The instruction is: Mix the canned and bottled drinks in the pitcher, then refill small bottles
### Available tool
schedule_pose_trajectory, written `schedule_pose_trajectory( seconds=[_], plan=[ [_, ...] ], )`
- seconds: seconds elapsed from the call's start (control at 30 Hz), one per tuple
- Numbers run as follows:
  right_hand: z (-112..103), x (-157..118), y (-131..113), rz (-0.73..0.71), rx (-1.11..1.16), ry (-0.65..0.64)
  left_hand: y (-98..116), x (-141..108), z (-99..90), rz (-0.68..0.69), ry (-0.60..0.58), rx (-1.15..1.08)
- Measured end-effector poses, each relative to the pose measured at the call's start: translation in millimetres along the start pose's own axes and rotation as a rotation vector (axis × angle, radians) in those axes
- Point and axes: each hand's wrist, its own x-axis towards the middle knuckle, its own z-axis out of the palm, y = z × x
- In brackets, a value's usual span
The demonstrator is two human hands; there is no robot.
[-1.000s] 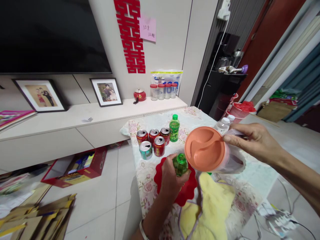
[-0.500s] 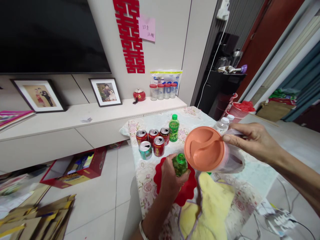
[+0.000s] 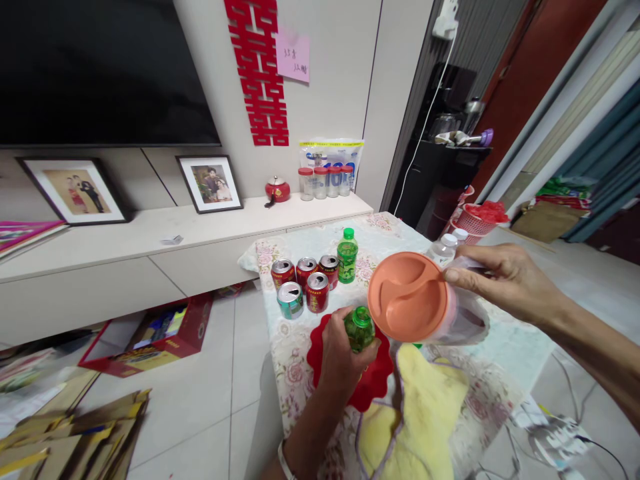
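Note:
My left hand [image 3: 345, 357] is wrapped round an uncapped green bottle [image 3: 359, 328] above a red scalloped mat [image 3: 320, 333]. My right hand [image 3: 505, 280] grips a clear pitcher [image 3: 463, 321] with an orange lid [image 3: 407, 297]. The pitcher is tipped on its side, its lid facing left and close to the bottle's mouth. Whether any liquid runs between them I cannot tell. A crumpled yellow cloth [image 3: 430, 407] lies below the pitcher. Several opened drink cans [image 3: 317, 292] stand to the left, beside a capped green bottle [image 3: 347, 257].
The flowered tablecloth [image 3: 295, 347] covers the table. Clear bottles [image 3: 444, 250] stand behind my right hand. Along the wall, a white cabinet [image 3: 215, 230] bears red-lidded jars [image 3: 320, 183], a red pot [image 3: 277, 189] and framed photos [image 3: 210, 183]. Cables and a power strip [image 3: 560, 443] lie at right.
The view has shifted very slightly. Both hands, the bottle and the tilted pitcher keep nearly the same positions.

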Motion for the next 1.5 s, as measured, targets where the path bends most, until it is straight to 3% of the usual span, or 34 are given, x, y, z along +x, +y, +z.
schedule_pose_trajectory(
  seconds=[1.5],
  plan=[
    [-4, 5, -8, -0.081, 0.005, -0.023, -2, -1, 0.7, 0.006, -0.018, -0.008]
  ],
)
